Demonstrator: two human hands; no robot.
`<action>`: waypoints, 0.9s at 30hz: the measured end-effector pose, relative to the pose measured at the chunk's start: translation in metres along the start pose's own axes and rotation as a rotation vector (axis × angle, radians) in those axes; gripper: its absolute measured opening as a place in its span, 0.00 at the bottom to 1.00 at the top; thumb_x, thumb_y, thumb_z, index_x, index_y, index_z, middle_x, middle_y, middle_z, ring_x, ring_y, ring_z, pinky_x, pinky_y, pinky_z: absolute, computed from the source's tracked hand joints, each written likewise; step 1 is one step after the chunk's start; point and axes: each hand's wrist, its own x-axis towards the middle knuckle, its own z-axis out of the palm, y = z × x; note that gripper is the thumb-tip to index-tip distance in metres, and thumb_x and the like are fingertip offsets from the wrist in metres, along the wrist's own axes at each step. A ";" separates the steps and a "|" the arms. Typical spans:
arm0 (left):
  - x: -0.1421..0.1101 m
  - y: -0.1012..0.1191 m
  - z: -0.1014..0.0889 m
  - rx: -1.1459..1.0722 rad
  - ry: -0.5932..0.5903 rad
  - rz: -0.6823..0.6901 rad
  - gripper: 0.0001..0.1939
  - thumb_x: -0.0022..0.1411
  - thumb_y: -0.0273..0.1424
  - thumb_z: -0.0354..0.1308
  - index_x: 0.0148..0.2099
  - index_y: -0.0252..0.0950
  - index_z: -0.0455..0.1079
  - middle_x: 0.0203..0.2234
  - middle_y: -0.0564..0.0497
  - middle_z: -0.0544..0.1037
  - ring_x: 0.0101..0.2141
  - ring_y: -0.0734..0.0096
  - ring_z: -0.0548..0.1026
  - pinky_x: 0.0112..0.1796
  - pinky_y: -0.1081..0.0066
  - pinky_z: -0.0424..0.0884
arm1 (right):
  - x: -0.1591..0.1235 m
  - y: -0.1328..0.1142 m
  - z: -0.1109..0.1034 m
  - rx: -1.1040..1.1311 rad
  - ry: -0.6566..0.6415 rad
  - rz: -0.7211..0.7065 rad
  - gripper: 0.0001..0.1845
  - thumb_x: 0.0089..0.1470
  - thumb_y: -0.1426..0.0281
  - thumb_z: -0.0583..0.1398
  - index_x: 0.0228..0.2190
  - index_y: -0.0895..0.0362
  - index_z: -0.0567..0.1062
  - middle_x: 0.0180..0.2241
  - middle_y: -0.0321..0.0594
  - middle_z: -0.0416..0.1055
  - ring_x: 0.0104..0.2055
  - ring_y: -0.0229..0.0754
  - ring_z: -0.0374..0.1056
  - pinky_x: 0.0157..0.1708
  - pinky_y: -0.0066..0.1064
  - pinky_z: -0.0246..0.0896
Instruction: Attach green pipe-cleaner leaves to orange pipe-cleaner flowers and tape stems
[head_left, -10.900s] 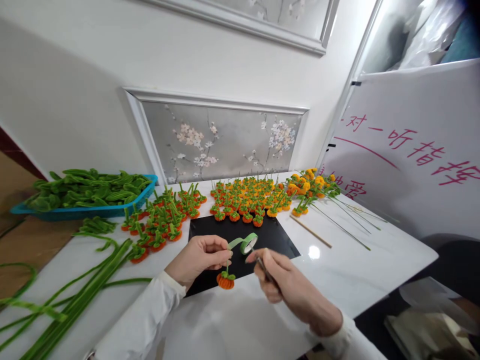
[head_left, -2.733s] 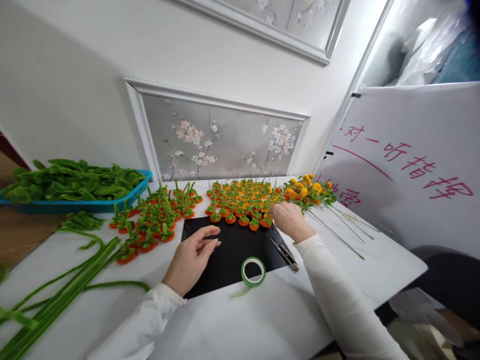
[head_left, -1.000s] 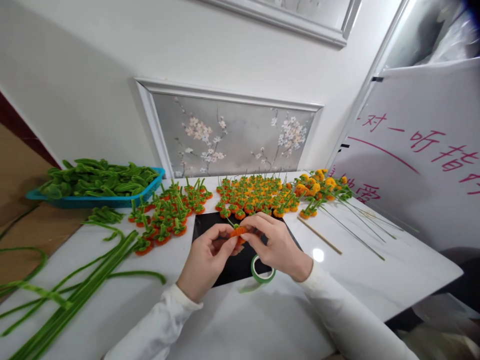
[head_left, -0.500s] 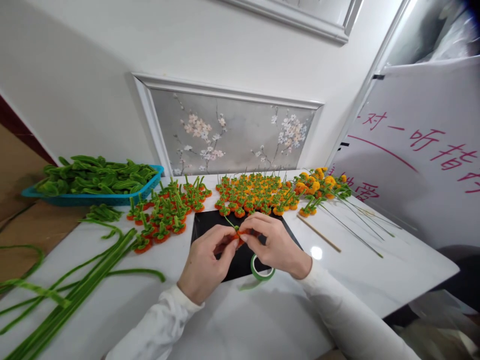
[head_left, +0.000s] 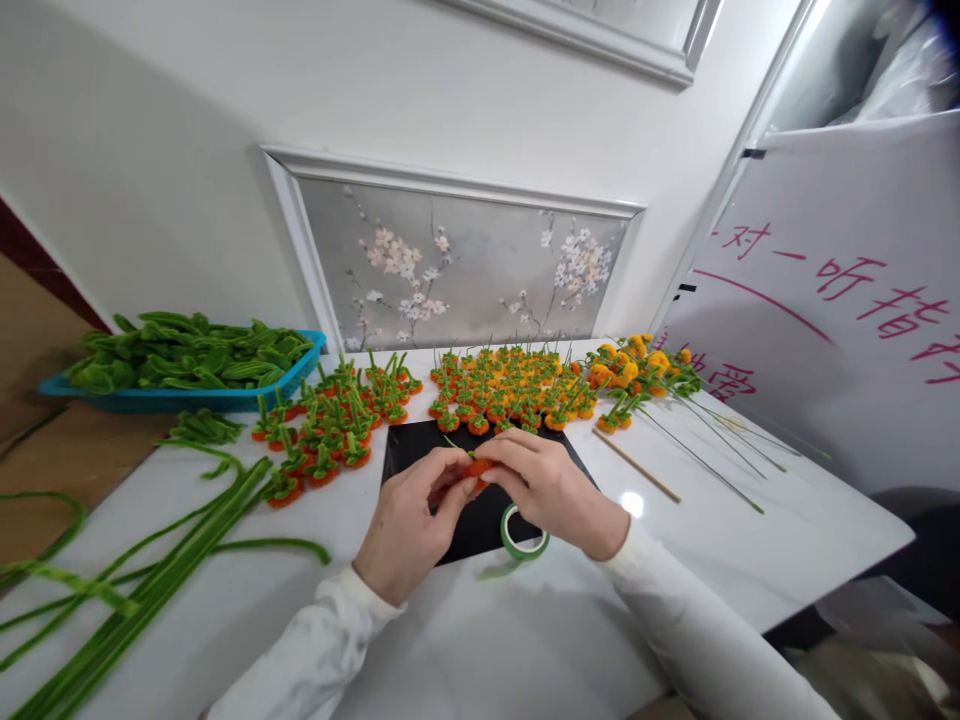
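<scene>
Between my two hands is a small orange pipe-cleaner flower [head_left: 478, 470] with a green stem poking out on its far side. My left hand [head_left: 420, 510] pinches it from the left with thumb and fingers. From the right, my right hand [head_left: 551, 487] grips its other edge with bent fingers. Part of the flower is hidden by the fingertips. Below them lies a black mat [head_left: 472, 530], and a roll of green tape [head_left: 510, 548] rests at its front edge, close under my right wrist.
Rows of orange flowers with green stems [head_left: 322, 465] and yellow-orange ones [head_left: 495, 385] stand behind the mat. At left are a blue basket [head_left: 180, 402] of green leaves and long green pipe cleaners [head_left: 150, 590]. A thin stick [head_left: 637, 465] and finished yellow flowers [head_left: 637, 365] lie right.
The orange flower has tipped between my fingers, so more of its orange side shows and less of its green centre. Both hands stay in nearly the same place.
</scene>
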 end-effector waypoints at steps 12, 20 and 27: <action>0.009 0.005 -0.006 -0.349 0.012 -0.206 0.14 0.57 0.37 0.54 0.45 0.37 0.66 0.35 0.50 0.75 0.31 0.68 0.77 0.36 0.67 0.77 | 0.003 0.006 -0.006 0.389 0.053 0.257 0.10 0.50 0.75 0.58 0.38 0.56 0.71 0.35 0.37 0.71 0.36 0.35 0.68 0.36 0.25 0.66; 0.008 0.005 -0.004 -0.337 0.050 -0.247 0.16 0.55 0.39 0.56 0.43 0.34 0.69 0.35 0.49 0.75 0.30 0.67 0.77 0.36 0.66 0.77 | 0.001 0.008 -0.002 0.435 0.009 0.295 0.09 0.53 0.73 0.56 0.38 0.56 0.71 0.33 0.36 0.70 0.26 0.31 0.66 0.27 0.22 0.63; 0.008 0.002 -0.001 -0.353 0.021 -0.285 0.16 0.58 0.39 0.53 0.46 0.35 0.65 0.34 0.49 0.74 0.33 0.65 0.77 0.37 0.66 0.75 | -0.001 0.014 -0.013 0.160 -0.007 0.236 0.07 0.53 0.75 0.55 0.35 0.57 0.70 0.32 0.36 0.70 0.32 0.33 0.65 0.30 0.23 0.60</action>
